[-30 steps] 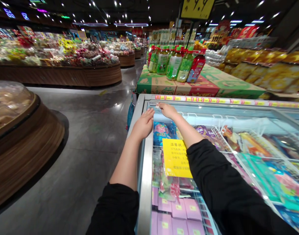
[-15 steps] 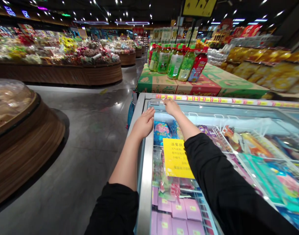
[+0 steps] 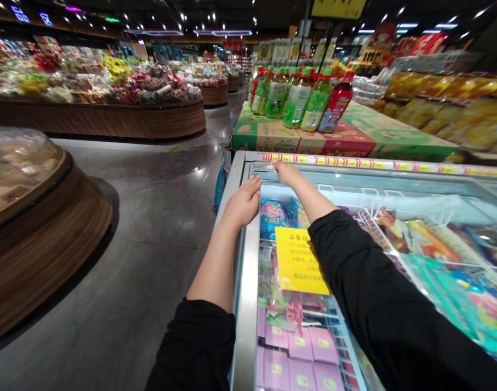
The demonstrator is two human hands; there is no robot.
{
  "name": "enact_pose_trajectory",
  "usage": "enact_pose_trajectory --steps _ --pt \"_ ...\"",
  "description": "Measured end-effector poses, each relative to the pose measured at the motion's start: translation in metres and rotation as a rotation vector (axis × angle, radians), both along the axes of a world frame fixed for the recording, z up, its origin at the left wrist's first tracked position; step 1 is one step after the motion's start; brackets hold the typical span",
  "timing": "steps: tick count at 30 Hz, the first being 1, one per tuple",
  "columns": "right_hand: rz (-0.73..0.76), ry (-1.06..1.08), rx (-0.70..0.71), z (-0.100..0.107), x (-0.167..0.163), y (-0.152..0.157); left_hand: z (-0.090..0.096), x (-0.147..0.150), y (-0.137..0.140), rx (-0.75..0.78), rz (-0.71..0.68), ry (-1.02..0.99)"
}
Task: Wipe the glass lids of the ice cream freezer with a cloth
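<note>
My left hand [image 3: 243, 202] lies with fingers stretched out on the left metal rim [image 3: 248, 282] of a glass-topped chest freezer. At the far left corner my right hand [image 3: 288, 174] touches the frame beside a small printed label [image 3: 259, 168]. Its fingers are bent together around a small whitish bit, mostly hidden, that I cannot identify. A yellow notice [image 3: 299, 266] lies on the glass, partly covered by my right sleeve. Under the glass are blue packets [image 3: 271, 213] and pink boxes [image 3: 277, 365].
Bottles [image 3: 297, 103] stand on printed cartons [image 3: 268, 136] behind the freezer, past its price strip [image 3: 338, 162]. A wood-sided display [image 3: 64, 239] curves in on the left across the grey floor [image 3: 167, 260]. White wire dividers [image 3: 370, 233] split the freezer.
The view has shifted slightly, so everything sits a little further right and higher. Both hands keep nearly the same places on the freezer; the whitish bit shows less.
</note>
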State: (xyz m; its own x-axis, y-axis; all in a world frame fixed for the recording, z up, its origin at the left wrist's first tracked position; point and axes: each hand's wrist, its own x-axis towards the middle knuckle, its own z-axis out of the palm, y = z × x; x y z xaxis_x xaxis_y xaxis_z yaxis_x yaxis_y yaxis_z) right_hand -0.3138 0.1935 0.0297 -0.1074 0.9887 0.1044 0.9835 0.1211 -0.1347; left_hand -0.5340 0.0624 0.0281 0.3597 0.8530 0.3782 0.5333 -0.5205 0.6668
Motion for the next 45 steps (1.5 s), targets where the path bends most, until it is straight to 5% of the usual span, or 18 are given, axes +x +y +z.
enact_pose_trajectory --steps 5,9,13,18,22,26,35,39,45 --pt "-0.095 -0.052 0.028 -0.008 0.004 -0.026 0.000 0.002 0.000 -0.001 0.003 0.006" --pt "0.039 -0.050 0.042 -0.015 -0.009 -0.041 0.001 0.003 0.000 0.013 0.003 0.000" --pt "0.175 0.041 0.038 -0.014 -0.017 -0.021 0.003 0.002 -0.001 0.018 -0.017 0.011" --pt "0.078 0.076 0.019 -0.013 0.011 -0.001 0.003 0.001 -0.003 0.017 -0.022 0.017" --pt "0.048 0.076 0.058 -0.024 0.036 -0.030 0.002 0.003 -0.001 0.005 -0.021 0.009" --pt "0.165 0.117 0.025 -0.031 0.027 -0.058 0.002 0.003 0.000 0.005 -0.017 0.002" --pt "0.163 0.212 -0.001 -0.019 0.009 -0.020 -0.002 0.000 0.003 0.025 -0.033 -0.010" --pt "0.126 0.178 0.035 -0.022 0.027 -0.046 -0.002 0.001 0.003 0.022 -0.032 -0.027" --pt "0.299 0.196 0.058 -0.032 0.012 -0.073 -0.002 0.003 0.002 0.020 -0.029 -0.053"
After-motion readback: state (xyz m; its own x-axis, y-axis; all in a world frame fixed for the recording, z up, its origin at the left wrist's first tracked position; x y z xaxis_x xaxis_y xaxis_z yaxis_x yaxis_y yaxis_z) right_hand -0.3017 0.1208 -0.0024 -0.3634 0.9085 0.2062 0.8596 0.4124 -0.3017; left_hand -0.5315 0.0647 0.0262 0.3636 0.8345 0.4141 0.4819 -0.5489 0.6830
